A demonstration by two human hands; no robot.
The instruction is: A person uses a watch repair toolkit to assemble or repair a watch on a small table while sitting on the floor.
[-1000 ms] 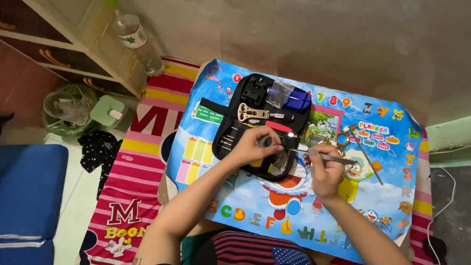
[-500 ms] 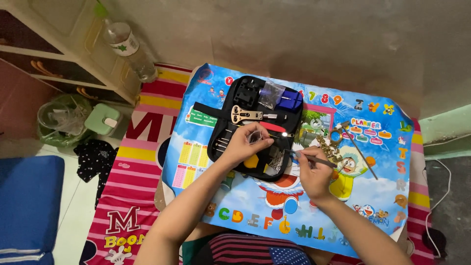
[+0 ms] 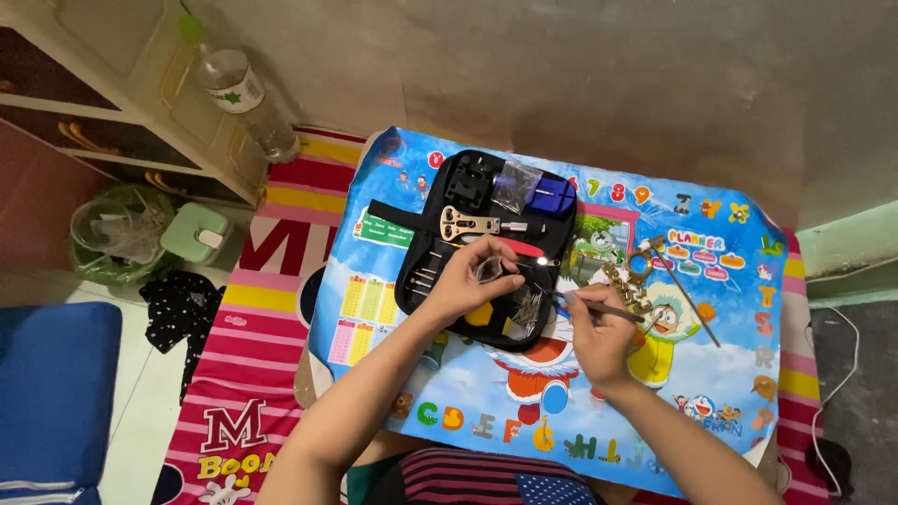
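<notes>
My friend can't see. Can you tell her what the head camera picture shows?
Seen from above, a person's left hand holds a small shiny piece over an open black tool case, while the right hand points a thin metal tool toward it. The case lies on a colourful cartoon mat.

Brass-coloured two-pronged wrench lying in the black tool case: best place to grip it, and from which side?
Likely the narrow handle shaft on the right end of the brass wrench, coming from above. It lies flat and roughly level across the open black tool case; the wide forked left end is awkward to pinch. Both hands sit nearer the person, so the top approach looks free.
</notes>
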